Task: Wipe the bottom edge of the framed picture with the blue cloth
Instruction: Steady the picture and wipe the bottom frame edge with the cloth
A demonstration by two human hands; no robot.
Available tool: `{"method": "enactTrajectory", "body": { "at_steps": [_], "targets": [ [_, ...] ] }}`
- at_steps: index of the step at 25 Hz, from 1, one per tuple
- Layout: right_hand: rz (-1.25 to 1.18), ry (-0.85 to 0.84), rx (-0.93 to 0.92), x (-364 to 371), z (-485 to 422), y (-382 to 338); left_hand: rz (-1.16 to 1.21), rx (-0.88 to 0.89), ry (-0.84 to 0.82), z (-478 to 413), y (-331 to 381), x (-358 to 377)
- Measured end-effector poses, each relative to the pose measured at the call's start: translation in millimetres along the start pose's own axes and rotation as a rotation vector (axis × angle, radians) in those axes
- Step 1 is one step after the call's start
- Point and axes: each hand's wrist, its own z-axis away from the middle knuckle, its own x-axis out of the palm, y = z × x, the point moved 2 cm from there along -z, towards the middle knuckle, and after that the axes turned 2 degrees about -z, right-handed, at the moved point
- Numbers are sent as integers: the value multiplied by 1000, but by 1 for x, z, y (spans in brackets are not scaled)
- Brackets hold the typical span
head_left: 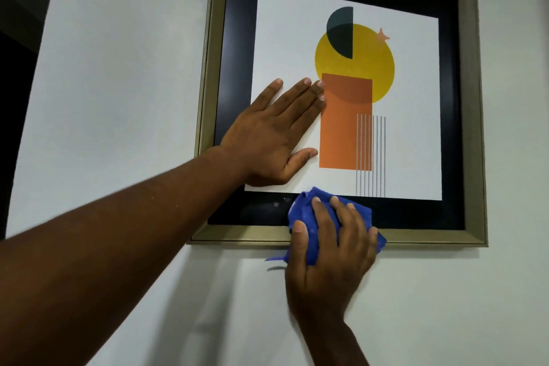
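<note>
A framed picture (472,116) with a dull gold frame and black mat hangs on the wall; its print shows a yellow circle, a dark half-circle and an orange rectangle. My left hand (273,134) lies flat on the glass at the lower left of the print, fingers spread. My right hand (329,249) presses a bunched blue cloth (306,214) against the bottom edge (430,236) of the frame, left of its middle. The cloth covers part of the black mat and the gold rail there, and hangs slightly below the frame.
The pale wall (118,68) surrounds the frame on all sides. A dark opening (15,83) lies at the far left. Smudges (276,203) show on the black mat just left of the cloth.
</note>
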Motion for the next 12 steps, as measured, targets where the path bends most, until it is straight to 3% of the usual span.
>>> {"method": "enactTrajectory", "body": {
  "at_steps": [3,6,10,12],
  "targets": [
    [-25,-50,-109,-6,5,8,3,8,5,1,-1,0],
    [-2,-3,22,2,1,-7,-5,20,-9,0,-2,0],
    [5,-109,-222,-2,16,4,-19,72,-32,5,-3,-1],
    [14,-65,-121,0,9,4,-36,83,-39,11,-4,0]
  ]
}}
